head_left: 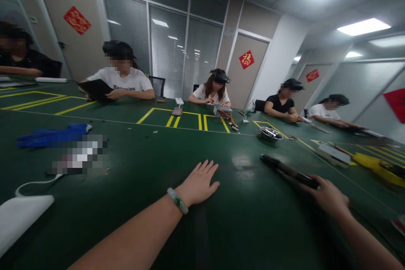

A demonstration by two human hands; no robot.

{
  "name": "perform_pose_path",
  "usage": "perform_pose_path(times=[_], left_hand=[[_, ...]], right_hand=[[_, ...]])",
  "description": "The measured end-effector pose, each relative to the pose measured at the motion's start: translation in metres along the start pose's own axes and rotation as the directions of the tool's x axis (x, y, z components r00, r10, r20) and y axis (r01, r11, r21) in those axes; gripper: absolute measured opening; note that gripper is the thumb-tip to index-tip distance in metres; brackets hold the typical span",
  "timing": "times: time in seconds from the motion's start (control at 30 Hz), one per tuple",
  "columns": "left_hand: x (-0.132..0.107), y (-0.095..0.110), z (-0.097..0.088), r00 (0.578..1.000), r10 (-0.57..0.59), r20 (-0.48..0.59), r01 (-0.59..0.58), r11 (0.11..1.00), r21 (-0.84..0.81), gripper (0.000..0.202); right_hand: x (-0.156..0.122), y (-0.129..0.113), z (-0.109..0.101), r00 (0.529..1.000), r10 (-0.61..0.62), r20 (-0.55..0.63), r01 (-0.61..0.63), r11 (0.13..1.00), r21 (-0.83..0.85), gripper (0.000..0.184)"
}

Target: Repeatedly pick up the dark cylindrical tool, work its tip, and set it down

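Observation:
My left hand [200,183] lies flat on the dark green table [133,202], fingers stretched out and holding nothing; a pale green bangle [177,200] circles its wrist. My right hand [327,196] reaches forward at the right with its fingers closed on the near end of a long black tool [287,171] that rests on the table and points away to the left.
A metal bowl [270,133] and a water bottle [249,112] stand farther back. Blue gloves [52,136] lie at the left and a white pad [19,219] with a cable at the near left. A yellow tool [378,165] sits at the right. Several people sit around the table.

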State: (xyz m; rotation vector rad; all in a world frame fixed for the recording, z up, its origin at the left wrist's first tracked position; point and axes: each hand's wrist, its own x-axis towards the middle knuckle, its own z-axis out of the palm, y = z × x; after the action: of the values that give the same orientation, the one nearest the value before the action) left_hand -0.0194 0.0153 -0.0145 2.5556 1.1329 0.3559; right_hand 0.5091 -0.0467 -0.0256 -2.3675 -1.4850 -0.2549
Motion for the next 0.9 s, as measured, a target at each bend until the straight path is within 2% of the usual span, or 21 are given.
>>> perform_pose_path(times=[0.1, 0.2, 0.3, 0.4, 0.5, 0.6, 0.67, 0.7, 0.77, 0.83, 0.9], left_hand=[[0.002, -0.001, 0.001, 0.996, 0.02, -0.084, -0.019, 1.0, 0.01, 0.067], [0.004, 0.003, -0.002, 0.975, 0.055, -0.214, -0.048, 0.998, 0.038, 0.066], [0.005, 0.009, -0.008, 0.936, 0.088, -0.342, -0.066, 0.995, 0.077, 0.061], [0.004, 0.015, -0.013, 0.895, 0.105, -0.433, -0.064, 0.992, 0.107, 0.056], [0.005, 0.015, -0.013, 0.882, 0.101, -0.459, -0.049, 0.991, 0.125, 0.051], [0.005, 0.012, -0.012, 0.889, 0.077, -0.45, -0.027, 0.993, 0.117, 0.048], [0.005, 0.011, -0.012, 0.893, 0.066, -0.445, -0.021, 0.994, 0.106, 0.047], [0.004, 0.011, -0.013, 0.894, 0.068, -0.443, -0.025, 0.994, 0.103, 0.047], [0.003, 0.012, -0.014, 0.896, 0.08, -0.437, -0.038, 0.994, 0.105, 0.047], [0.002, 0.013, -0.015, 0.902, 0.089, -0.422, -0.045, 0.993, 0.114, 0.047], [0.002, 0.014, -0.015, 0.914, 0.091, -0.395, -0.043, 0.991, 0.129, 0.047]], right_hand=[[-0.007, -0.088, 0.002, 0.982, -0.171, 0.076, 0.166, 0.984, 0.068, 0.056], [-0.02, -0.175, 0.01, 0.943, -0.328, 0.049, 0.317, 0.934, 0.166, 0.048], [-0.041, -0.25, 0.019, 0.891, -0.45, 0.051, 0.42, 0.864, 0.278, 0.045], [-0.067, -0.309, 0.028, 0.803, -0.594, 0.041, 0.53, 0.745, 0.404, 0.044], [-0.093, -0.351, 0.036, 0.692, -0.721, 0.022, 0.617, 0.607, 0.5, 0.045], [-0.109, -0.373, 0.036, 0.586, -0.81, 0.009, 0.68, 0.499, 0.537, 0.049], [-0.115, -0.375, 0.029, 0.565, -0.825, 0.01, 0.706, 0.489, 0.513, 0.051], [-0.118, -0.372, 0.023, 0.582, -0.813, 0.006, 0.711, 0.512, 0.483, 0.054], [-0.125, -0.355, 0.01, 0.665, -0.746, -0.019, 0.694, 0.609, 0.384, 0.065], [-0.138, -0.325, 0.0, 0.772, -0.634, -0.043, 0.624, 0.743, 0.244, 0.075], [-0.155, -0.285, -0.005, 0.855, -0.517, -0.035, 0.518, 0.849, 0.102, 0.072]])
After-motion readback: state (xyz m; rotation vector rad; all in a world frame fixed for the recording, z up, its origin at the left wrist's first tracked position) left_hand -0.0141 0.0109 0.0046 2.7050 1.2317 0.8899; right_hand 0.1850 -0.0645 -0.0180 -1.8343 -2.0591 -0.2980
